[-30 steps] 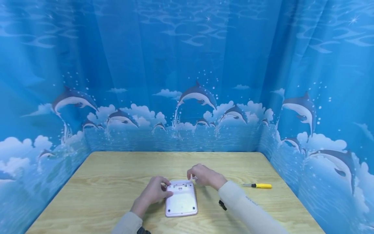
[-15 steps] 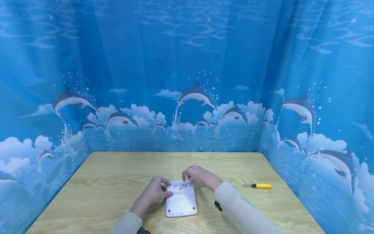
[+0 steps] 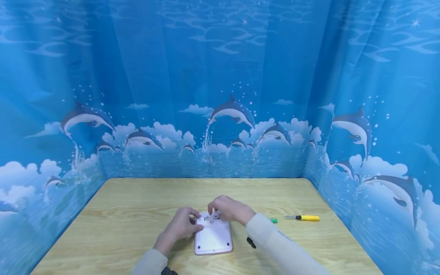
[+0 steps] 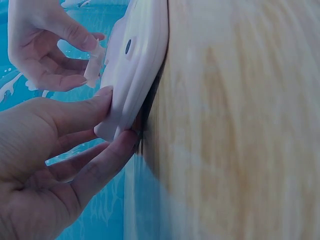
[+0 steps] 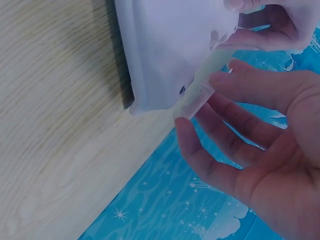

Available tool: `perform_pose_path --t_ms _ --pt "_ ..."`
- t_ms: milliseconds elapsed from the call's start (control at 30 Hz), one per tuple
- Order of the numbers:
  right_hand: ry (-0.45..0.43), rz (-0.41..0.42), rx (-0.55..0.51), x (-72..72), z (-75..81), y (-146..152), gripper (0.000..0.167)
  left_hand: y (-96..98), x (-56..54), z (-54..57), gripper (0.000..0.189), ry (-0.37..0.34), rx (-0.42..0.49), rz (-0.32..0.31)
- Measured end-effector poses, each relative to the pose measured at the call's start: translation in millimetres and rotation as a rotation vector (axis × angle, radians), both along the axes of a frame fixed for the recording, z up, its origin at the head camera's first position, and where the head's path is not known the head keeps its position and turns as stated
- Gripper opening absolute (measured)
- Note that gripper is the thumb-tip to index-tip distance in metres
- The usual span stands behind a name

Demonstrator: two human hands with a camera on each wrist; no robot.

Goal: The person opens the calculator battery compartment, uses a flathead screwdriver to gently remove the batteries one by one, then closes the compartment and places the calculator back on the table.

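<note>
A pale pink-white device that looks like a calculator [image 3: 214,238] lies back side up on the table, with dark dots near its corners and an uncovered battery slot near its far edge. My left hand [image 3: 182,223] grips its left edge between thumb and fingers, as the left wrist view shows [image 4: 137,65] on the device's side. Over the far end is my right hand [image 3: 232,209]. Between thumb and fingertips it pinches a small pale battery cover [image 5: 195,102], held close to the device's far edge. In the head view the fingers partly hide this cover.
To the right, a screwdriver [image 3: 307,218] with a yellow handle lies on the wooden table [image 3: 144,198]. A small green object [image 3: 274,220] shows beside the right sleeve, mostly hidden. Blue dolphin-print curtains [image 3: 220,76] surround the table.
My right hand has moved left over the far end of the calculator, carrying the battery cover. The green object has come into sight behind the sleeve. My left hand stays put.
</note>
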State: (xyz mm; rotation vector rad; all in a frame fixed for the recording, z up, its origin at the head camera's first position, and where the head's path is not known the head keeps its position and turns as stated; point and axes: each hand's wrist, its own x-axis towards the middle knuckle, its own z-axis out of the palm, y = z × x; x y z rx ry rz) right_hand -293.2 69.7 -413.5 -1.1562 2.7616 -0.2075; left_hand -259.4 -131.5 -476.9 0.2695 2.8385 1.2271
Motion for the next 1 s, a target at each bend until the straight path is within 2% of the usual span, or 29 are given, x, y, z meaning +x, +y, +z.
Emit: perform_pose_path --t_ms 333,733,1000 --pt "0.035 0.053 0.028 0.6 -0.2 -9.7 0.036 -0.2 -0.9 -0.2 0.038 0.012 0.005 -0.003" --pt "0.003 0.02 0.062 4.5 -3.0 -20.3 0.041 -1.8 -0.9 -1.3 0.036 0.016 0.015 -0.04" --pt "0.007 0.01 0.081 5.9 -4.6 -24.6 0.039 -1.8 -0.9 -0.5 0.038 -0.002 0.01 -0.028"
